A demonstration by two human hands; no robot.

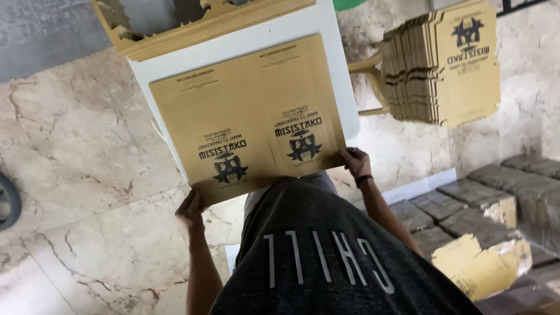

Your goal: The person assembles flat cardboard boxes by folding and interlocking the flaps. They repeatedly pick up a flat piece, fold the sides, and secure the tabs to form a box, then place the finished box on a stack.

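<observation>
A flat brown cardboard sheet (pixel 251 116) printed with two black owl figures lies on a small white table (pixel 341 99) in front of me. My left hand (pixel 189 211) grips the sheet's near left corner, which hangs past the table edge. My right hand (pixel 356 161), with a dark band on the wrist, holds the near right corner, fingers on top of the card. My dark grey shirt (pixel 326 251) covers the lower middle of the view.
A thick pile of die-cut brown card (pixel 192 29) sits at the table's far end. A stack of folded printed cartons (pixel 443 64) stands to the right. Several wrapped bundles (pixel 484 201) and a torn card piece (pixel 478 265) lie lower right. Marble floor (pixel 76 151) spreads left.
</observation>
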